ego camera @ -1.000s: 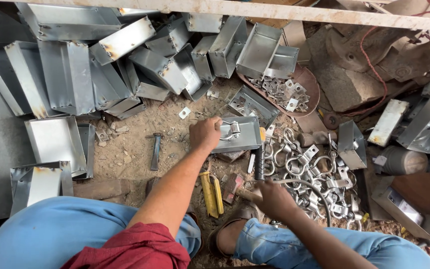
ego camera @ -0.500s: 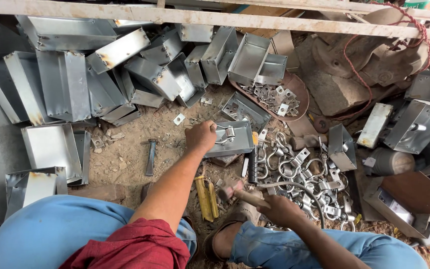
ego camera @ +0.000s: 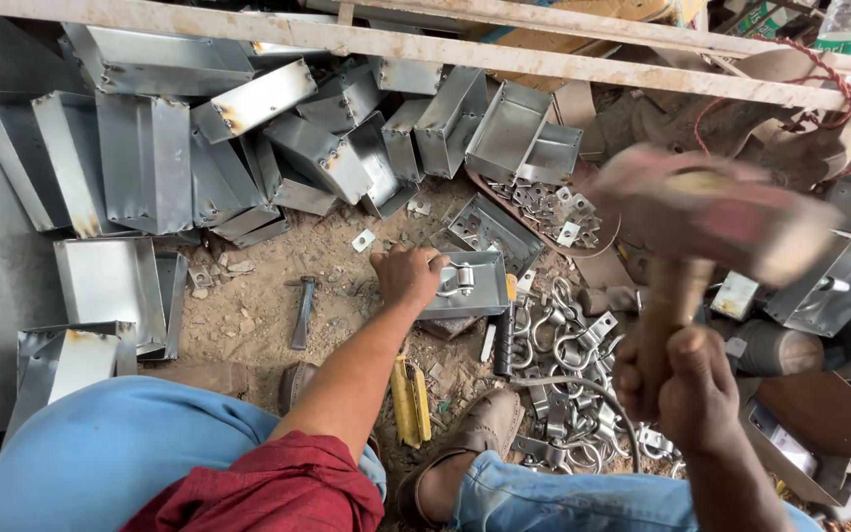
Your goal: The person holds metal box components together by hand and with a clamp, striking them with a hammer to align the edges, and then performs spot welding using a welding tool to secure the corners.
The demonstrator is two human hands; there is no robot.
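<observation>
1. Both forearms bare, no sleeves to the wrists, no gloves on left hand or right hand.
2. Red cloth at lower centre, prob. shirt hem, creased.
3. Blue denim trousers, both legs, light wash.
4. Worn brownish shoe, dusty, on one foot.

Chisel, steel trays, clamps.
</observation>
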